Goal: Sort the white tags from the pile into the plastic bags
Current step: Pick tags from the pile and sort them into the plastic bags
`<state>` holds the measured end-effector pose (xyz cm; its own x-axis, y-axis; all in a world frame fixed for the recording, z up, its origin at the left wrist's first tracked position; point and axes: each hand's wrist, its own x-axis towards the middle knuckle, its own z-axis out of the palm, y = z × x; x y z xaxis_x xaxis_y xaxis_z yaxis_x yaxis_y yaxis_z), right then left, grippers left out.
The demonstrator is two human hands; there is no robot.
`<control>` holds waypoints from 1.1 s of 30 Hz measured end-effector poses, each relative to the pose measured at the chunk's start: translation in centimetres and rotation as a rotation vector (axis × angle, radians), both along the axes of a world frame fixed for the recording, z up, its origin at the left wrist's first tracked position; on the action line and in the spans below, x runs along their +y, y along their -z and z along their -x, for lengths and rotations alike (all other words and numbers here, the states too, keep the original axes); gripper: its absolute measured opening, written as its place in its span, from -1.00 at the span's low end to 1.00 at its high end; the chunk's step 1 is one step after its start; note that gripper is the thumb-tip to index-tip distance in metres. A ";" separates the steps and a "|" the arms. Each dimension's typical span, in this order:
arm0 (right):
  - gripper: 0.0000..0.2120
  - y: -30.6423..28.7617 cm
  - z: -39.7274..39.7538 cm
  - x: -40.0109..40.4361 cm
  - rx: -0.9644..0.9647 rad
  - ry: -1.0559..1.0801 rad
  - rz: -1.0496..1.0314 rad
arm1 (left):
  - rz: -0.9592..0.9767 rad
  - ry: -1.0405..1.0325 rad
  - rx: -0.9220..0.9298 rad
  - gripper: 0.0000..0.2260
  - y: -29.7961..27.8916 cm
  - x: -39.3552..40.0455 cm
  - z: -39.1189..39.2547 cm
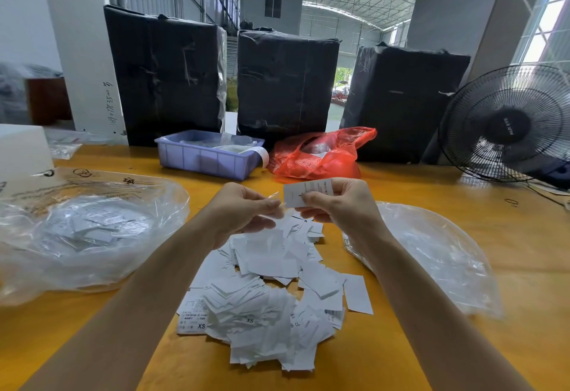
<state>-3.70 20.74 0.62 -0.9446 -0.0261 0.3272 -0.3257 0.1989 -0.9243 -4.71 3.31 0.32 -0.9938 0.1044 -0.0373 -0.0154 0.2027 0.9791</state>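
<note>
At the near edge of the desk (462, 344), between the person's forearms, lies the pile of white tags (268, 307): small paper slips, some printed XS, heaped loose and overlapping. They look featherlight, thin and bendy, and likely to slide on one another, so I'd judge a fingertip pinch at one edge the way to lift a single slip; the fan (509, 125) at the far right corner could scatter them if it is running, which I cannot tell.

Just above the pile, the right hand (339, 205) pinches one tag (303, 192) upright between thumb and fingers. The left hand (243, 211) has its fingers curled and pinched just beside that tag; something pale and blurred sits at its tips, perhaps another slip.

Toward the left edge a clear plastic bag (92, 236) already holds tags; toward the right edge a second clear bag (431, 255) lies flatter, its contents hard to make out. Which size goes where is not readable.

Farther back stand a lilac tray (203, 156) and a red bag (320, 153), contents unclear, before three black-wrapped bales (287, 82).
</note>
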 end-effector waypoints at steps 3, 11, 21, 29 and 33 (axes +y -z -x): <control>-0.91 0.2 0.0 -0.2 0.007 0.013 -0.050 | -0.001 -0.012 0.008 -0.85 0.0 0.0 0.0; -0.96 0.2 -0.1 -0.2 -0.077 -0.054 -0.033 | -0.041 -0.043 0.015 -0.87 -0.1 0.0 -0.2; -0.89 0.2 0.2 0.2 -0.295 -0.082 -0.009 | -0.072 -0.065 0.023 -0.84 0.0 0.1 -0.1; -0.85 0.0 0.3 0.5 -0.372 -0.116 -0.023 | -0.103 -0.039 -0.001 -0.82 0.0 0.3 -0.1; -0.86 0.0 0.4 0.9 -0.396 -0.179 -0.108 | -0.071 -0.016 0.001 -0.80 0.1 0.4 0.0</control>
